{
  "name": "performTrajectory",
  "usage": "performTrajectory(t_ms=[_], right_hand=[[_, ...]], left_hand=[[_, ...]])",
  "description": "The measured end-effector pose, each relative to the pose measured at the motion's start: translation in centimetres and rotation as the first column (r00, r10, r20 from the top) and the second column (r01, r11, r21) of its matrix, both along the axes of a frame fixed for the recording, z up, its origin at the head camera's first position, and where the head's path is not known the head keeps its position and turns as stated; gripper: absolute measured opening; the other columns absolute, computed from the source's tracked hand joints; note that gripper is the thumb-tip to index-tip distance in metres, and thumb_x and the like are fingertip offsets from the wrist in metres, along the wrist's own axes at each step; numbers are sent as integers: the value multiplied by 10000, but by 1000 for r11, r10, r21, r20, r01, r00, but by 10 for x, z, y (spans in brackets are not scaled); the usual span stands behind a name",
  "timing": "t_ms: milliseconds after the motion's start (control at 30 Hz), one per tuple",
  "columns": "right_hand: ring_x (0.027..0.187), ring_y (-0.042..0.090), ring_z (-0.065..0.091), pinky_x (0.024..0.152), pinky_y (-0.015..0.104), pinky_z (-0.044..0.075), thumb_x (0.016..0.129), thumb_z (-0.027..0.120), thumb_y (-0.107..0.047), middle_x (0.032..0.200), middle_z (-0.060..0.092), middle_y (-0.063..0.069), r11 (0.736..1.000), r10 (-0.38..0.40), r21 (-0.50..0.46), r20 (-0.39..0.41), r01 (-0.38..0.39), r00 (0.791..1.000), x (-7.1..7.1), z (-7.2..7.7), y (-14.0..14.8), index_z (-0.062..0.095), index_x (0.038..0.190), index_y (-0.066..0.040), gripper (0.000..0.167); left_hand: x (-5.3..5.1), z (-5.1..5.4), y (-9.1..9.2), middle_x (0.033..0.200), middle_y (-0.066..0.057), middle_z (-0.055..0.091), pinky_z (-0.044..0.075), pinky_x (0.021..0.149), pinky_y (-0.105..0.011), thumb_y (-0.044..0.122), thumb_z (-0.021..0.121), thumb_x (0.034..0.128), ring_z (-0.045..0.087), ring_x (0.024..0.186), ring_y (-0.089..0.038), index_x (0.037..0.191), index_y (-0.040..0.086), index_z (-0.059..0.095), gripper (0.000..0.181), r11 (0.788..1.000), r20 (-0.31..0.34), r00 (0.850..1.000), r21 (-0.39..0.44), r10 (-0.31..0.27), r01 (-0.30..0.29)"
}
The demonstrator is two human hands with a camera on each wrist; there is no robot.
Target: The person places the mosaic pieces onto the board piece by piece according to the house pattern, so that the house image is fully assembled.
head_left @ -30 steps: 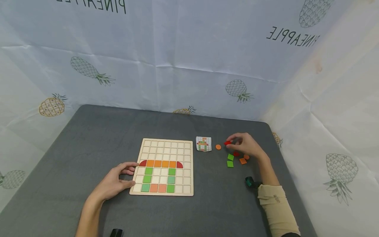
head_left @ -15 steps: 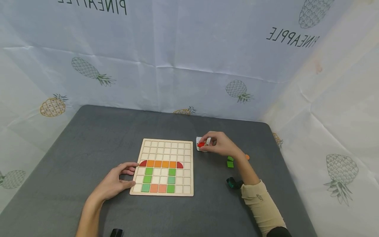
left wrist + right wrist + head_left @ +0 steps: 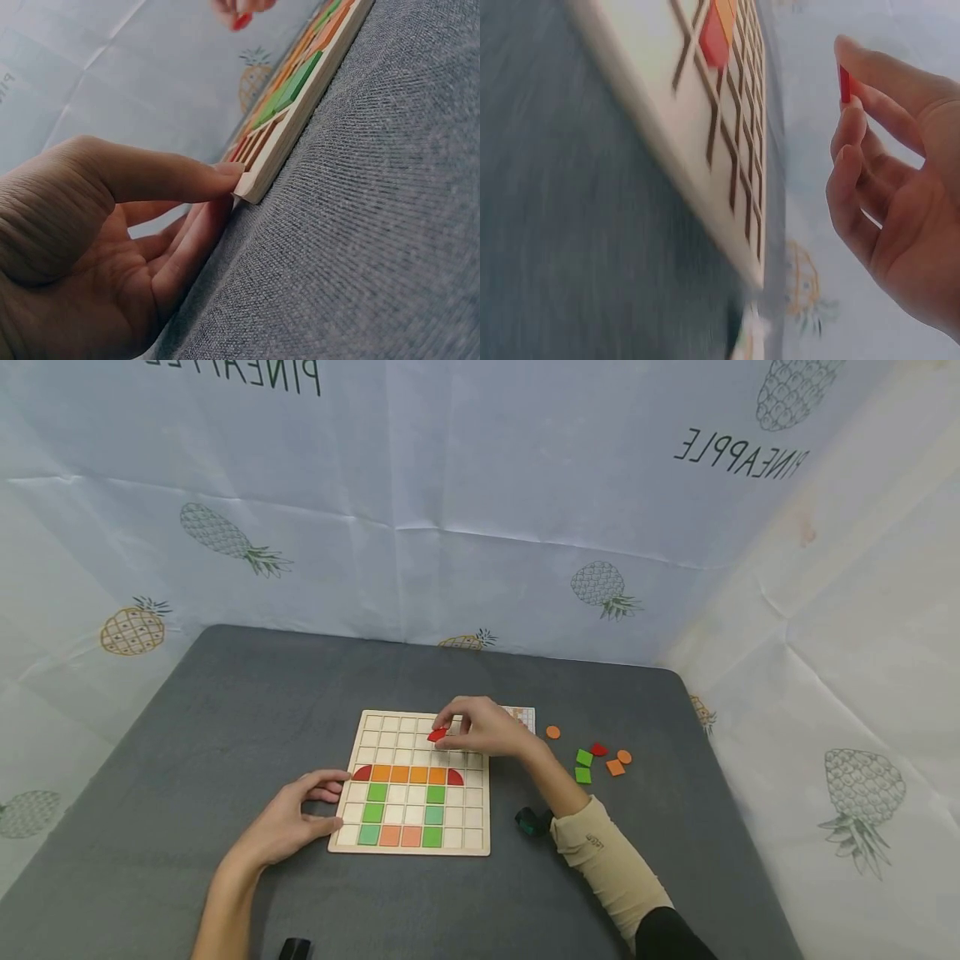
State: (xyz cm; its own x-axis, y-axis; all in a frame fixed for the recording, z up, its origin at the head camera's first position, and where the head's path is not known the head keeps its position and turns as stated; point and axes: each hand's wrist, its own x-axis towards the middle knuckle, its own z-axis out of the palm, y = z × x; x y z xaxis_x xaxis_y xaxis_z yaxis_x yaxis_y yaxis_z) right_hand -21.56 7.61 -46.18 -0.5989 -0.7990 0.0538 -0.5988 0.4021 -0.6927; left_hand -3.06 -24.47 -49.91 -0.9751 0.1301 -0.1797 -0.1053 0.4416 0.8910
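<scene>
A wooden grid board (image 3: 462, 847) lies flat, holding red, orange, green and pink tiles in its cells. My left hand (image 3: 288, 820) rests at the board's left edge, index finger and thumb touching it apart from each other. In the left wrist view the thumb (image 3: 187, 180) lies against the board's corner; the other fingers are partly hidden. My right hand (image 3: 487, 727) is above the upper right of the board and pinches a red tile (image 3: 437, 735) between thumb and fingers. The right wrist view shows this tile (image 3: 844, 84) edge-on, apart from the board.
A small pattern card (image 3: 525, 717) lies right of the board, partly covered by my right hand. Farther right are orange round tiles (image 3: 552, 732), green tiles (image 3: 583, 775), a red tile (image 3: 598, 749) and an orange square tile (image 3: 616, 767). A printed curtain surrounds the table.
My right hand has carried the red tile leftward from the loose tiles, past the pattern card, to above the board. My left hand has stayed at the board's edge.
</scene>
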Motion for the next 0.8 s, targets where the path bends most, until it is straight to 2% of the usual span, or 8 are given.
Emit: performTrajectory(t_ms=[200, 400, 533, 800], right_hand=[[756, 47, 638, 734, 207, 541, 951, 859, -281, 1139, 733, 39, 999, 34, 38, 17, -35, 999, 3, -6, -32, 797, 1164, -149, 258], [804, 56, 616, 745, 201, 498, 961, 845, -343, 1129, 740, -26, 991, 54, 123, -3, -53, 999, 9, -11, -61, 797, 1124, -197, 224], [885, 54, 610, 775, 207, 490, 962, 840, -380, 1079, 751, -88, 984, 40, 172, -17, -36, 999, 13, -12, -73, 795, 1099, -229, 209], [805, 30, 610, 720, 188, 479, 950, 856, -365, 946, 721, -124, 966, 6, 258, -8, -4, 1000, 18, -14, -92, 785, 1053, -249, 171]], left_hand=[[0, -1, 1, 1330, -210, 612, 615, 815, -254, 2, 844, 877, 595, 1178, -229, 1483, -26, 571, 665, 1000, 3, 1000, -4, 1, -1], [0, 0, 0, 1329, -202, 615, 614, 823, -243, 4, 846, 884, 602, 1181, -227, 1481, -20, 575, 656, 1000, 20, 1000, -16, 15, -14], [-1, 1, -1, 1333, -213, 609, 613, 814, -252, 12, 846, 892, 600, 1193, -265, 1493, -40, 555, 670, 1000, 9, 1000, -20, -2, 2], [0, -1, 0, 1338, -202, 615, 609, 818, -234, 10, 843, 891, 600, 1195, -275, 1492, -38, 559, 667, 1000, 3, 1000, -20, 6, -6]])
